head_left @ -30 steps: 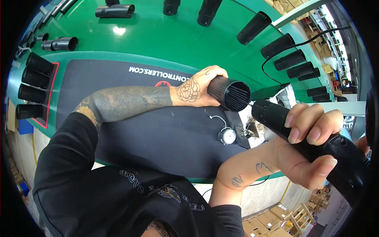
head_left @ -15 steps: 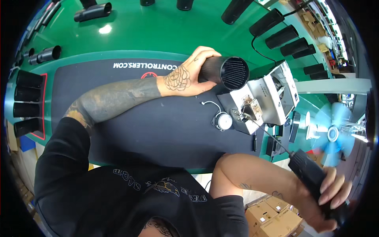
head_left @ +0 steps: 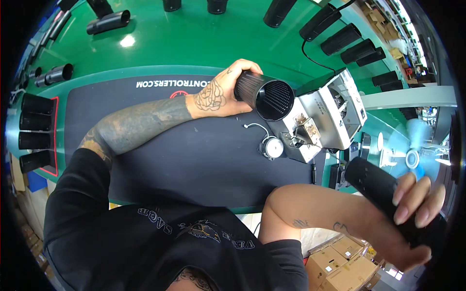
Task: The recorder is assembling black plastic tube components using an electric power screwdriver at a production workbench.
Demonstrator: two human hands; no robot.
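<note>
My left hand (head_left: 219, 93) is wrapped round a black cylindrical housing (head_left: 249, 89) above the dark mat. Its near end faces me, a round rim with a perforated interior. At the right, my right hand (head_left: 412, 213) grips a black electric screwdriver (head_left: 369, 178), whose body slants up and left; its bit does not show clearly. Between the hands stands a metal screw feeder (head_left: 335, 115) with its top open. Beside the feeder lies a small round silver-and-black part, seemingly a speaker (head_left: 273, 148), with a white cable trailing from it.
Several black cylinders line the green table (head_left: 160, 39) at its far and right sides; others sit in a rack (head_left: 35, 121) at the left. A blurred blue fan (head_left: 412, 159) is at the right. Cardboard boxes (head_left: 340, 264) stand below the table's edge.
The screwdriver has swung up and away from the feeder, and its long bit no longer shows plainly. My left hand and the housing appear slightly further left, as the whole view has shifted.
</note>
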